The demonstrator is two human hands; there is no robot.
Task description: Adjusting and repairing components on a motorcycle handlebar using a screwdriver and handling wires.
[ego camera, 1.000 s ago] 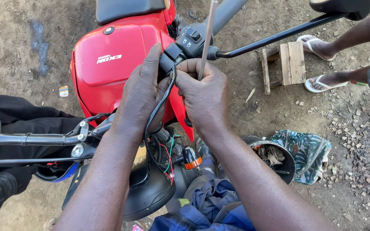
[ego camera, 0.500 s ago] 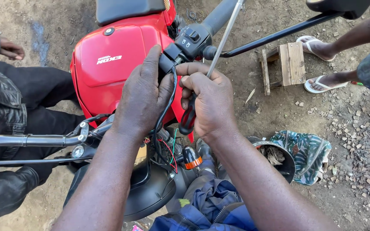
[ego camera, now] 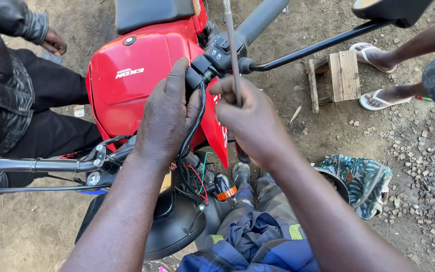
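Bare dirt ground (ego camera: pixel 36 236), brown and packed, strewn with grit. Right of the middle, a small wooden stool (ego camera: pixel 339 75) resting directly on the ground. Just beside it, toward the right edge, two feet in white flip-flops (ego camera: pixel 373 98). Lower right, a patterned blue-green cloth (ego camera: pixel 363 181) lying crumpled, with loose stones (ego camera: pixel 419 156) scattered near it. Left of the middle, a small flat scrap (ego camera: pixel 79 111) on the dirt.
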